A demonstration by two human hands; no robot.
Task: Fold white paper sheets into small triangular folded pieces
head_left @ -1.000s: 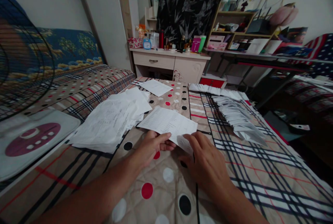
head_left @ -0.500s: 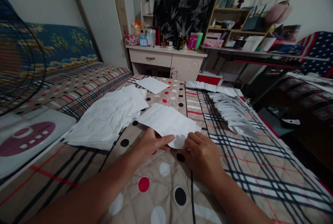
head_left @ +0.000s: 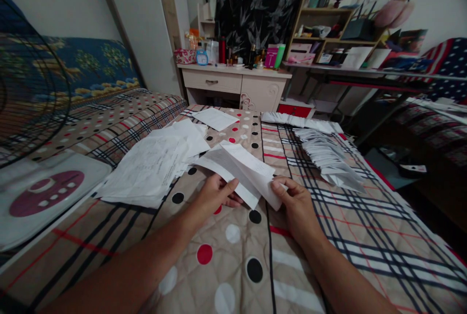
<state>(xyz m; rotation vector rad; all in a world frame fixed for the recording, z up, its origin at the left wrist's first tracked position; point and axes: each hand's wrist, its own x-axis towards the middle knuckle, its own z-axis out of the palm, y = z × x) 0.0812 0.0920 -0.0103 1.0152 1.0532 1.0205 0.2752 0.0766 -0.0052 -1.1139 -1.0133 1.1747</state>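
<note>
Both hands hold white paper above the middle of the bed (head_left: 191,270), in front of the wearer. The paper consists of two leaves: the left leaf (head_left: 228,168) and the right leaf (head_left: 253,170), which overlaps the left one at the far end. Whether they are separate or joined by a fold cannot be told.

Left hand (head_left: 215,194): thumb lies on top of the left leaf, fingers curled beneath; the grip is closed to the thickness of the paper. Right hand (head_left: 299,202): thumb and fingers pinch the near right corner of the right leaf, with only the paper between them. The near ends of the leaves stand apart.

Left of the paper is a spread pile (head_left: 142,170) of printed papers. Beyond the leaves lies a loose sheet (head_left: 215,118), flat. To the right, well apart from the right hand, is a fanned stack (head_left: 323,156); a white row (head_left: 299,122) of papers lies just beyond it.

At the far left are a white bag (head_left: 47,187) with a purple print and a fan (head_left: 32,85).
</note>
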